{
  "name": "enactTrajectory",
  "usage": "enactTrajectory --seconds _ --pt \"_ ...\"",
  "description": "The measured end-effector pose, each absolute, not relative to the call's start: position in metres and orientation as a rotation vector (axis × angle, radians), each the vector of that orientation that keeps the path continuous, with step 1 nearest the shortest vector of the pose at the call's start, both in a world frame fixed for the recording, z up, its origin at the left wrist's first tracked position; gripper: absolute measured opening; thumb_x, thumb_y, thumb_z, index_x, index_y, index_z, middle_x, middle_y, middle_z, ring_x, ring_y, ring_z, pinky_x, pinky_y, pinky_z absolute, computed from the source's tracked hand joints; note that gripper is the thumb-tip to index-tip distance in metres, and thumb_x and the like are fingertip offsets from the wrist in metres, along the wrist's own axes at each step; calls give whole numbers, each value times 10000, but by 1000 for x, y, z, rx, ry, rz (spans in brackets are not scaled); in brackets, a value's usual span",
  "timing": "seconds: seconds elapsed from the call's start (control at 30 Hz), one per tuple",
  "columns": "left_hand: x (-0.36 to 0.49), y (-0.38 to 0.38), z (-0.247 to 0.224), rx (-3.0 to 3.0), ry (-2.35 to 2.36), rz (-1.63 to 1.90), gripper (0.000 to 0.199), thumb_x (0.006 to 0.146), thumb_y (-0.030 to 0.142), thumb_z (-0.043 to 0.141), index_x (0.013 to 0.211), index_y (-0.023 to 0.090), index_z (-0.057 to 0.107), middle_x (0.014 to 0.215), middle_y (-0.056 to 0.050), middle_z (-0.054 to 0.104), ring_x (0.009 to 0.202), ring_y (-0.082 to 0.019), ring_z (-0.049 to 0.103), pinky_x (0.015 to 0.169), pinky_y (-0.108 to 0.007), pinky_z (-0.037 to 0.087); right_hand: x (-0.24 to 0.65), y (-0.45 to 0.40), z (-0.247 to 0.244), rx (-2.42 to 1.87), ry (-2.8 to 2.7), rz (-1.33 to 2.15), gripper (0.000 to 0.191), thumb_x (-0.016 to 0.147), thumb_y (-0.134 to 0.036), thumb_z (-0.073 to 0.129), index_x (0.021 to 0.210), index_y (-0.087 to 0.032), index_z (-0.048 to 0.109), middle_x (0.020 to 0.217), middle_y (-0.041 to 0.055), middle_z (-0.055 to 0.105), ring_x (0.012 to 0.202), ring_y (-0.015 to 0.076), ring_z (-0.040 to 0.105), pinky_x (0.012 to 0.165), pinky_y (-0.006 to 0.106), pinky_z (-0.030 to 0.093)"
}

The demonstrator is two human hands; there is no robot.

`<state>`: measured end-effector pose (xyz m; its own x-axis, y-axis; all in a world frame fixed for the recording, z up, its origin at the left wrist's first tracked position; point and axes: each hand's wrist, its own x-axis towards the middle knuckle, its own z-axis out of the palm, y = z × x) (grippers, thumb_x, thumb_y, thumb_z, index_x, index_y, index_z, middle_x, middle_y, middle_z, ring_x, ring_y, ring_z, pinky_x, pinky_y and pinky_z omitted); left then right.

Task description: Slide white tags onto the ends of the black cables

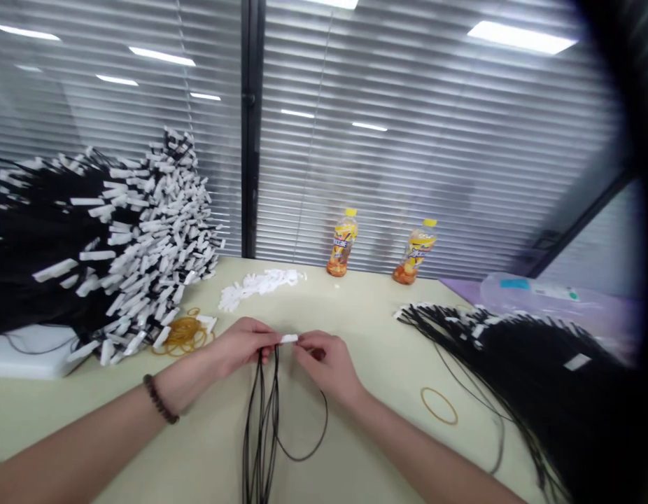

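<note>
A small white strip (289, 339) spans the gap between the fingertips of my two hands. My left hand (248, 341) is closed, pinching the strip's left end and several thin black cords (261, 420) that hang down over the table's front. On the other side, my right hand (327, 357) is closed with thumb and forefinger at the strip's right end. One black cord loops out low and rises behind the right hand; whether those fingers also grip it is hidden.
Left stands a big heap of black cords with white ends (156, 238), beside yellow rubber bands (185, 334). Loose white strips (261, 285) lie behind. Two drink bottles (343, 241) (416, 252) stand at the back. More black cords (539, 378) and one rubber band (439, 406) are right.
</note>
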<state>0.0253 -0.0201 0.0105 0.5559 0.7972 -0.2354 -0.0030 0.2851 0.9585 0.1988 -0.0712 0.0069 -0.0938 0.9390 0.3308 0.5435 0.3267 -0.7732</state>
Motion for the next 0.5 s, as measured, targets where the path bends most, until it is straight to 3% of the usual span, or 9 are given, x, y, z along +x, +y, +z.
enactTrajectory --seconds 0.13,0.5 --pt "26 -22 11 1164 838 647 278 589 349 662 680 97 591 522 26 433 510 -73 398 499 -207 351 201 -70 5 -1298 -1750 646 147 689 -154 510 566 -127 586 754 33 582 608 102 499 522 186 361" --pt "26 -19 1 1203 852 705 282 594 366 645 665 99 591 502 21 436 486 -81 410 477 -215 338 199 -68 2 -1313 -1741 626 233 787 -258 435 623 -137 546 602 18 522 558 116 469 515 199 354"
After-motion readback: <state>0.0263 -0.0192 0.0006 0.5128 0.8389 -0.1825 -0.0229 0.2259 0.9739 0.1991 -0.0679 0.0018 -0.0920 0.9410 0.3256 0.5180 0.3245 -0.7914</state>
